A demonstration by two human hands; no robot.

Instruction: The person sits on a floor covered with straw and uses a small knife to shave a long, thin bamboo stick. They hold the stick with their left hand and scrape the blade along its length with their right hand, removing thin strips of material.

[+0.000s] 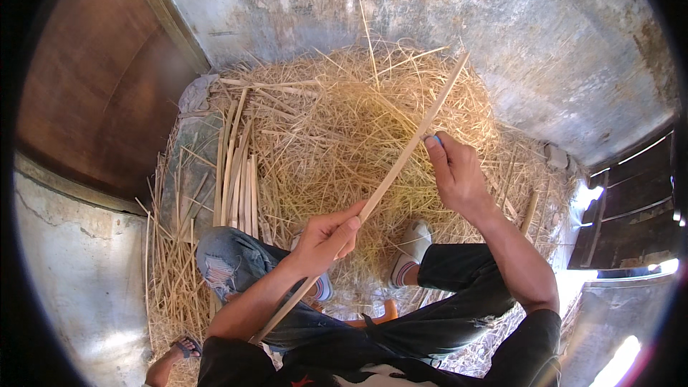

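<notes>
A long, pale bamboo strip (390,177) slants across my front, from beside my lap up toward the far right. My left hand (326,239) is closed around its lower part, with the thumb laid along it. My right hand (462,177) is curled shut beside the strip's upper part. Something small and blue (432,139) shows at the thumb tip, against or very close to the strip. The rest of what this hand grips is hidden by the fingers.
Shavings (344,125) heap over the floor ahead and around my feet. More bamboo strips (233,165) lie at the left. Stained walls (430,0) and a brown panel (100,79) enclose the spot. Another person's sandaled foot (188,347) is at the lower left.
</notes>
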